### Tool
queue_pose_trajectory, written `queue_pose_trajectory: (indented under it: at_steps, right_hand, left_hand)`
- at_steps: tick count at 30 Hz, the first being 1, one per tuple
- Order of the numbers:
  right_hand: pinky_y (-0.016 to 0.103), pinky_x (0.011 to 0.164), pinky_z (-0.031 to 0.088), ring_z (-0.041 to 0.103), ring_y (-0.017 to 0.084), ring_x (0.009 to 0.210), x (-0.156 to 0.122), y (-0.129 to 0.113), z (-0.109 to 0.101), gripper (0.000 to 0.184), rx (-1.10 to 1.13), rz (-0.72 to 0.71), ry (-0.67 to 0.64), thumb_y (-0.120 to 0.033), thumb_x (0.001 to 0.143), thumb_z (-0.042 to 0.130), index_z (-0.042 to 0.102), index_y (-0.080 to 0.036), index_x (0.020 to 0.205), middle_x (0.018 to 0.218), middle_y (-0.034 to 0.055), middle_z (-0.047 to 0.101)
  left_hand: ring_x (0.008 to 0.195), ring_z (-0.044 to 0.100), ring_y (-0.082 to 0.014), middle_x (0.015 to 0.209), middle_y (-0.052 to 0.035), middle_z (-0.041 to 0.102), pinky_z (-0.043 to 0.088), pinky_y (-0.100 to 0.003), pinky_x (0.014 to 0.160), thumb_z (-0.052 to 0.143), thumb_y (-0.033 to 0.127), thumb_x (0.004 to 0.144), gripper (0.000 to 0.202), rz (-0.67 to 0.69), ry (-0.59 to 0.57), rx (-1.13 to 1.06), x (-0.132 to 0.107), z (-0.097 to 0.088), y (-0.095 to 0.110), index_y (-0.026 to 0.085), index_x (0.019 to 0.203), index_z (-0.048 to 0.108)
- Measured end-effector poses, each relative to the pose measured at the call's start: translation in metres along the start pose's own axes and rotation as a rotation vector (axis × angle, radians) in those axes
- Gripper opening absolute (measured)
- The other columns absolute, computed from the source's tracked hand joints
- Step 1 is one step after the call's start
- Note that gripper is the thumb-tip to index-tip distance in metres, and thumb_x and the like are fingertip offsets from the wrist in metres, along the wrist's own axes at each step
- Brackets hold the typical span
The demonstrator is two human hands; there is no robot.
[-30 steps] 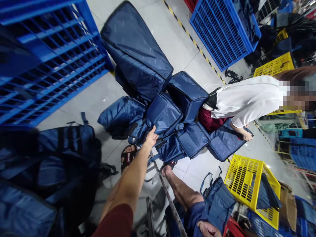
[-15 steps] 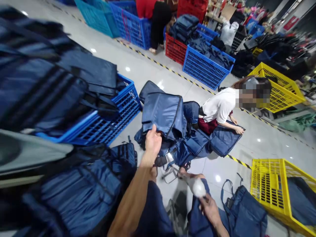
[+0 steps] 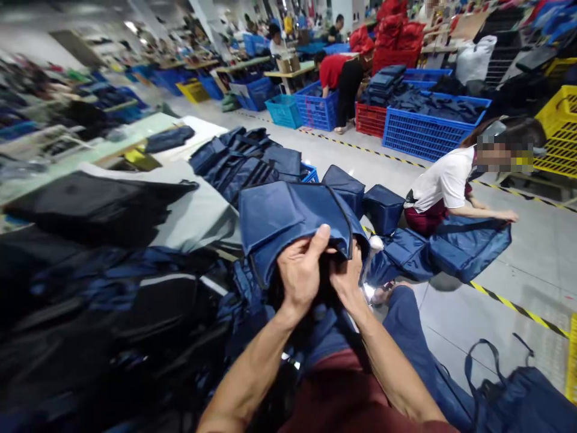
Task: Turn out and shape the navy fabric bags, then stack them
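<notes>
Navy bag [image 3: 293, 207], rim pinched by the left hand [image 3: 300, 273]; the right hand [image 3: 349, 275] is tucked at its mouth, grip too hidden to tell. It's raised before a bag pile [image 3: 238, 163]. Edge handling, seemingly; steady support is called for next.

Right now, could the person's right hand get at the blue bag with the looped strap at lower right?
Probably not at once: the right hand is at the mouth of the held bag. Once free, it likely could: the looped-strap bag lies just past the right leg.
</notes>
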State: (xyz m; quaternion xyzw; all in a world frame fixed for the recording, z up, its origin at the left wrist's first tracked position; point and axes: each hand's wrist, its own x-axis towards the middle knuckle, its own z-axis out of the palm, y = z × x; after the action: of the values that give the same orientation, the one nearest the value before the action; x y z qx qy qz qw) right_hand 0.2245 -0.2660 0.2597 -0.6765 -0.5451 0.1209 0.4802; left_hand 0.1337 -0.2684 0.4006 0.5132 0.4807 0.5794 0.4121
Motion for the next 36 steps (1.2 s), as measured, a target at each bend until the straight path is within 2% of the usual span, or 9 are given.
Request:
queue_pose_trajectory:
  at_steps: [4,8,11,14,17,20,24,30,36]
  right_hand:
    - [0.035,0.089,0.061,0.077,0.026,0.093,-0.006,0.0,-0.061,0.076,0.0,-0.182,-0.144,-0.01,0.076,0.052,0.064,-0.014,0.15,0.108,0.0115,0.08]
    - [0.032,0.077,0.059,0.074,0.024,0.077,-0.017,-0.014,-0.154,0.076,-0.077,-0.318,-0.279,-0.017,0.074,0.056,0.069,-0.018,0.149,0.091,0.0062,0.078]
    - [0.032,0.07,0.057,0.069,0.023,0.07,-0.033,-0.018,-0.217,0.06,-0.122,-0.253,-0.313,-0.024,0.077,0.057,0.076,-0.024,0.133,0.081,0.0041,0.074]
    - [0.032,0.067,0.055,0.066,0.024,0.069,-0.035,-0.01,-0.254,0.039,-0.213,-0.136,-0.173,-0.028,0.078,0.059,0.077,-0.025,0.113,0.08,0.0053,0.072]
    - [0.032,0.071,0.053,0.065,0.024,0.074,-0.016,0.009,-0.262,0.021,-0.249,0.006,-0.08,-0.035,0.086,0.057,0.071,-0.022,0.095,0.082,0.0074,0.073]
    - [0.033,0.075,0.052,0.066,0.024,0.079,0.005,0.026,-0.254,0.026,-0.207,0.12,-0.084,-0.043,0.093,0.052,0.063,-0.022,0.083,0.086,0.0089,0.074]
    - [0.031,0.073,0.046,0.064,0.023,0.081,0.014,0.027,-0.25,0.031,-0.21,0.18,-0.028,-0.049,0.094,0.052,0.062,-0.021,0.085,0.088,0.0081,0.073]
    - [0.028,0.058,0.032,0.041,0.014,0.063,0.012,0.014,-0.254,0.029,-0.292,0.244,-0.071,-0.043,0.086,0.056,0.046,-0.023,0.066,0.063,0.0012,0.052]
    - [0.03,0.053,0.023,0.026,0.011,0.053,-0.006,-0.002,-0.226,0.024,-0.431,0.281,-0.146,-0.024,0.082,0.056,0.049,-0.023,0.06,0.055,-0.0004,0.045]
  left_hand:
    - [0.05,0.057,-0.012,0.056,0.0011,0.066,0.041,-0.025,0.048,0.086,0.058,0.091,0.048,0.242,-0.006,0.356,0.004,-0.066,0.047,0.019,0.063,0.077]
    - [0.039,0.025,-0.0063,0.04,0.0054,0.032,0.018,-0.029,0.042,0.081,0.055,0.097,0.073,0.664,-0.105,0.502,0.005,-0.108,0.067,0.019,0.042,0.048]
    - [0.038,0.016,-0.0058,0.041,0.0053,0.02,0.013,-0.032,0.044,0.067,0.056,0.107,0.082,0.957,-0.22,0.407,0.006,-0.098,0.07,0.019,0.043,0.033]
    - [0.046,0.048,-0.0125,0.047,0.0022,0.04,0.035,-0.028,0.052,0.069,0.068,0.101,0.067,0.89,-0.422,0.334,0.024,-0.055,0.061,0.022,0.054,0.057]
    - [0.083,0.076,-0.0267,0.07,-0.0035,0.067,0.058,-0.031,0.079,0.087,0.067,0.084,0.047,0.566,-0.667,0.271,0.057,0.004,0.035,0.023,0.074,0.071]
    - [0.118,0.077,-0.0349,0.103,-0.0077,0.08,0.058,-0.038,0.106,0.097,0.05,0.073,0.041,0.449,-0.965,0.294,0.085,0.044,0.002,0.023,0.096,0.078]
    - [0.151,0.058,-0.0383,0.149,-0.0073,0.072,0.037,-0.048,0.132,0.088,0.028,0.08,0.057,0.559,-1.123,0.474,0.087,0.033,-0.015,0.029,0.136,0.076]
    - [0.155,0.056,-0.0344,0.172,-0.0063,0.054,0.05,-0.05,0.124,0.053,0.008,0.1,0.082,0.747,-1.113,0.892,-0.018,-0.02,-0.018,0.046,0.173,0.042]
    - [0.137,0.068,-0.0386,0.148,-0.0215,0.071,0.059,-0.051,0.105,0.05,0.014,0.105,0.067,0.672,-1.036,0.912,-0.126,-0.006,-0.079,0.03,0.17,0.052]
